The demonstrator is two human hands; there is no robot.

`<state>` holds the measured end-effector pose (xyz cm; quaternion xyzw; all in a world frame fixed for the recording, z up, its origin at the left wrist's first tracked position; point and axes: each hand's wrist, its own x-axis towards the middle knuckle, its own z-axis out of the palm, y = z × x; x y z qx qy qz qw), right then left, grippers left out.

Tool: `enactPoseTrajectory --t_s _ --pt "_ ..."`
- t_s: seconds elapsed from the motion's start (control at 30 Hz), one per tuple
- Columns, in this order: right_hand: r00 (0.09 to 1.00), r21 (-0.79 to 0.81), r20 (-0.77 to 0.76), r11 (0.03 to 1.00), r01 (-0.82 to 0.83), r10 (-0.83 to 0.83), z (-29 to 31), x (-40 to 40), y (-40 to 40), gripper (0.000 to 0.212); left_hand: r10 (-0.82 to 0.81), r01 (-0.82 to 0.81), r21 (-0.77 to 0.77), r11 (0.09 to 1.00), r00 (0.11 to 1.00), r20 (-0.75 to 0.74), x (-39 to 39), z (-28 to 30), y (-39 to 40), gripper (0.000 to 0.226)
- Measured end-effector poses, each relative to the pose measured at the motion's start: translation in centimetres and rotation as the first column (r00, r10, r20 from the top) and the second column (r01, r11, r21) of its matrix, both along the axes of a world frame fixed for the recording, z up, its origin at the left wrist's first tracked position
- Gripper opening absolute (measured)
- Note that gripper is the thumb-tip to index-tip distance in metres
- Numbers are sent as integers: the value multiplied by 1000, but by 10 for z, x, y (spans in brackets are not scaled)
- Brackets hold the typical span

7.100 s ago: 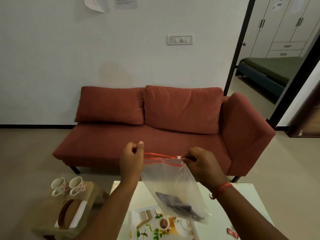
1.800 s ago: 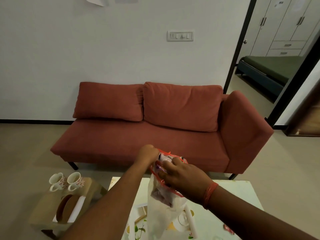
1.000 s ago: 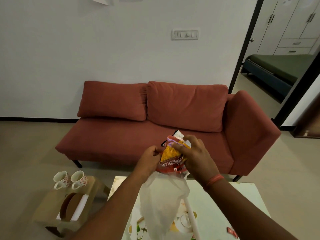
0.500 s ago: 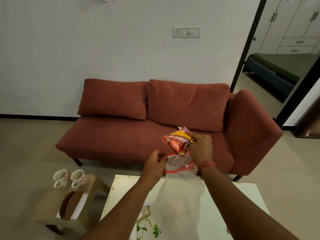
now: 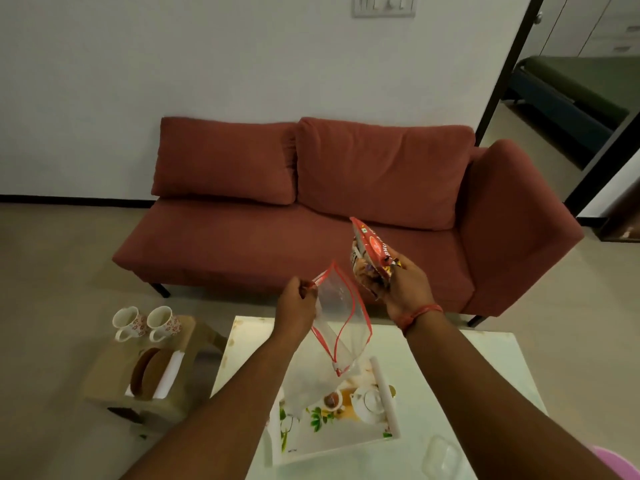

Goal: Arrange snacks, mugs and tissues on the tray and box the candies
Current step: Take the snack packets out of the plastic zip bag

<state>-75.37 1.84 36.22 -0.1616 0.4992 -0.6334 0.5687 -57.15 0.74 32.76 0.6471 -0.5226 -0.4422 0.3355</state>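
My right hand [image 5: 401, 285] grips a bunch of snack packets [image 5: 372, 251], the top one red, held up clear of the bag. My left hand [image 5: 298, 306] pinches the red-zip rim of a clear plastic bag [image 5: 341, 327], which hangs open and looks empty above the table. Below it lies a white tray [image 5: 384, 393] printed with a teapot and cups. Two floral mugs [image 5: 145, 322] stand on a low wooden stool at the left, beside a tissue box [image 5: 152, 375].
The white coffee table [image 5: 467, 375] carries the tray and a clear plastic box [image 5: 441, 457] near its front right. A red sofa [image 5: 311, 216] runs across behind the table. A pink object [image 5: 620, 460] shows at the bottom right corner.
My right hand reached into the bag, pulled the snack packets out and moved them up and right. The bag now hangs slack from my left hand alone.
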Motion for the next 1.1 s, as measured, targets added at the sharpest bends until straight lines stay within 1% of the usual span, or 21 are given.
enactPoseTrajectory --t_s 0.1,0.2,0.27,0.33,0.4,0.53,0.57,0.63,0.73,0.83,0.97,1.1 --pt "998 86 57 996 -19 14 -28 -9 12 29 31 -32 23 999 999 34 16 -25 5 8" --pt "992 225 124 973 -43 15 -71 -14 29 29 76 -82 63 995 993 95 30 -53 14 6" --pt "980 323 197 945 -57 -8 -104 -14 40 26 89 -103 80 991 984 156 39 -76 21 10" --pt "965 408 262 909 -91 -21 -144 -12 52 22 75 -97 100 990 976 204 46 -100 29 12" --pt "955 480 294 868 -129 -21 -178 -9 62 19 55 -81 116 990 976 209 52 -115 37 12" --pt "961 644 268 754 -127 -67 -264 -4 73 30 38 -65 134 989 980 195 59 -154 49 9" --pt "956 670 286 728 -147 -70 -286 -3 74 33 37 -64 137 989 981 190 60 -164 52 9" --pt "941 708 331 678 -197 -71 -323 1 73 36 36 -61 137 989 983 180 61 -182 56 9" --pt "938 743 345 618 -258 -23 -360 2 68 37 36 -63 140 988 981 188 62 -202 61 9" --pt "939 748 344 597 -289 23 -389 2 63 37 35 -66 155 986 981 193 63 -218 65 12" --pt "935 752 353 585 -306 35 -403 -2 64 31 17 -53 183 982 981 195 65 -229 69 15" --pt "959 793 282 553 -256 40 -405 -10 74 31 2 -42 199 979 981 195 65 -231 70 15"
